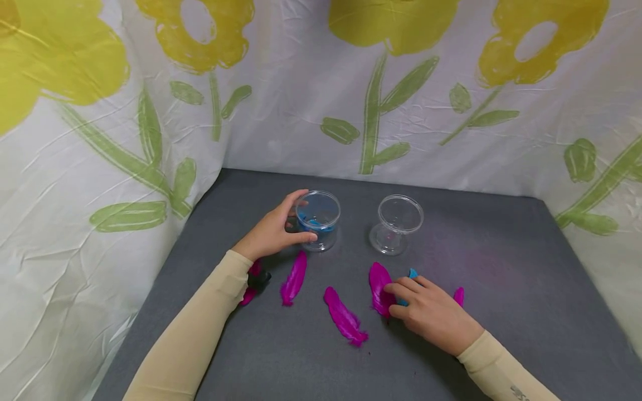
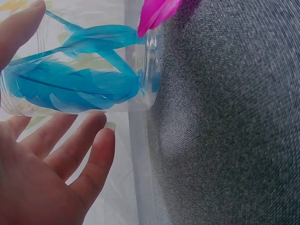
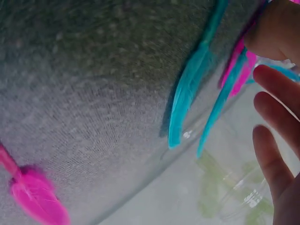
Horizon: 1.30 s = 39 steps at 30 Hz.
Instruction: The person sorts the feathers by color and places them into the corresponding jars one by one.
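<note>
In the head view my left hand (image 1: 273,228) grips a clear plastic jar (image 1: 326,240), thumb on the near side and fingers round the back. Several blue feathers (image 2: 75,86) lie inside that jar. My right hand (image 1: 433,314) is low over the table at the right, beside a pink feather (image 1: 379,287) and over blue feathers (image 1: 412,273) that it partly hides. In the right wrist view, a gap shows between its thumb and index finger, close to a blue feather (image 3: 224,101); another blue feather (image 3: 186,96) lies nearby.
A second clear jar (image 1: 388,240) stands to the right of the held one. More pink feathers (image 1: 345,317) (image 1: 294,278) lie on the grey table (image 1: 281,356), with another partly under the left wrist. A white curtain with painted flowers (image 1: 291,111) surrounds the table's back and sides.
</note>
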Each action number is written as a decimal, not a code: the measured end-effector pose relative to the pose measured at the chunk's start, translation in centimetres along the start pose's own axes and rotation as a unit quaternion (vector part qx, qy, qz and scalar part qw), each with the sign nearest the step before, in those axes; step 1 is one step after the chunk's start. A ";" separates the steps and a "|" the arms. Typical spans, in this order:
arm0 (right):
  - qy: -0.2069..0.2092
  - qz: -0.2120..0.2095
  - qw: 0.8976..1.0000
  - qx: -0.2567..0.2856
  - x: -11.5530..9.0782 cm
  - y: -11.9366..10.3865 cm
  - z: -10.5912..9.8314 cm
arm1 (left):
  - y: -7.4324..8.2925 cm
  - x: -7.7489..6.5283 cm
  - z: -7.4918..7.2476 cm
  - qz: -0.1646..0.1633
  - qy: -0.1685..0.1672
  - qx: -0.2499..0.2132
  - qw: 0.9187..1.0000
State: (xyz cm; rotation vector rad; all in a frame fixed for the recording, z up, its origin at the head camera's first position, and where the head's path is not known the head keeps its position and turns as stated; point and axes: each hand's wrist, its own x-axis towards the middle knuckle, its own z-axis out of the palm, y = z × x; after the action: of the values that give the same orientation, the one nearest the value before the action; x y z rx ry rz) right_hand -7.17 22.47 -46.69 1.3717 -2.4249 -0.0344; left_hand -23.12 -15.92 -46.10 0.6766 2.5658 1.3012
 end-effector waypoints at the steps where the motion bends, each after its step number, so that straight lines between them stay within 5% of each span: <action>1: 0.002 0.004 1.000 0.007 -0.1 0.1 0.0 | 0.0 0.0 0.0 0.000 0.000 0.000 1.000; 9: 0.023 0.047 0.995 0.084 0.0 0.7 -0.5 | -0.2 0.2 0.1 0.002 0.002 0.000 1.000; 14: 0.072 0.064 0.977 0.193 1.3 1.0 -1.1 | -0.2 0.1 -0.1 0.005 0.006 0.003 1.000; 21: 0.145 0.099 0.936 0.306 4.0 1.0 -1.8 | -0.3 0.0 0.0 0.003 0.007 0.001 1.000; 31: 0.156 0.175 0.876 0.422 8.2 0.9 -1.5 | -0.5 -0.3 -0.1 0.003 0.009 0.000 1.000; 39: 0.164 0.210 0.809 0.524 10.8 1.2 -1.5 | 0.0 -0.2 0.1 0.004 0.009 -0.002 1.000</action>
State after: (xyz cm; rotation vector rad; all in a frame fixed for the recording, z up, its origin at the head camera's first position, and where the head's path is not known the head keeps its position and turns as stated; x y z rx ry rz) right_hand -12.77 14.35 -41.88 0.9439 -2.3768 1.7099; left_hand -22.91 -15.93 -46.14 0.6778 2.5761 1.3219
